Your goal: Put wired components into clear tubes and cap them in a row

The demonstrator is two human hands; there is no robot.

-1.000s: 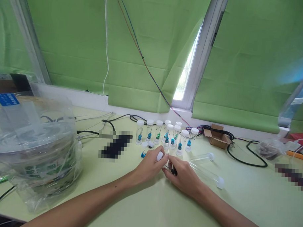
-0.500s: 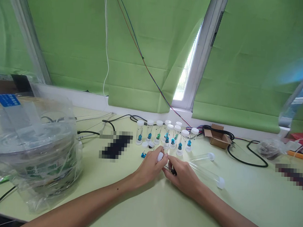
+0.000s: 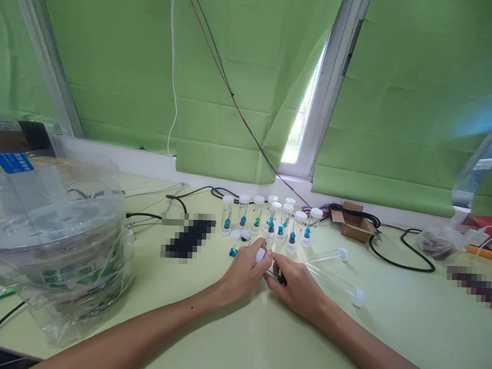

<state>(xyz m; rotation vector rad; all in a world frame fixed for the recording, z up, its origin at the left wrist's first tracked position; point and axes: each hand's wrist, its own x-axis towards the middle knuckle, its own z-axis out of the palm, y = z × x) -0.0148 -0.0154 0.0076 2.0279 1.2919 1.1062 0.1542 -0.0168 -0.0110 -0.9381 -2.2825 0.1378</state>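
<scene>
Low over the table [image 3: 241,335], my left hand [image 3: 245,265] is closed round a white cap [image 3: 260,255]. Fingertips of both hands nearly meet. My right hand [image 3: 293,280] pinches a small dark object [image 3: 282,279] with a thin metallic part, its shape mostly hidden by the fingers. Just beyond my left hand lie a blue piece [image 3: 233,252], a loose white cap [image 3: 235,235] and a dark round piece [image 3: 245,236]. Several clear capped tubes [image 3: 292,234] with blue or green pieces inside stand upright behind my hands. Two clear tubes [image 3: 335,282] lie right of my right hand.
A large plastic-wrapped roll [image 3: 61,253] stands at the left. Behind the tubes are an open cardboard box [image 3: 355,226] and black cables [image 3: 400,268]. A blurred dark object [image 3: 190,239] lies left of the tubes. Green blinds [image 3: 240,130] hang at the back.
</scene>
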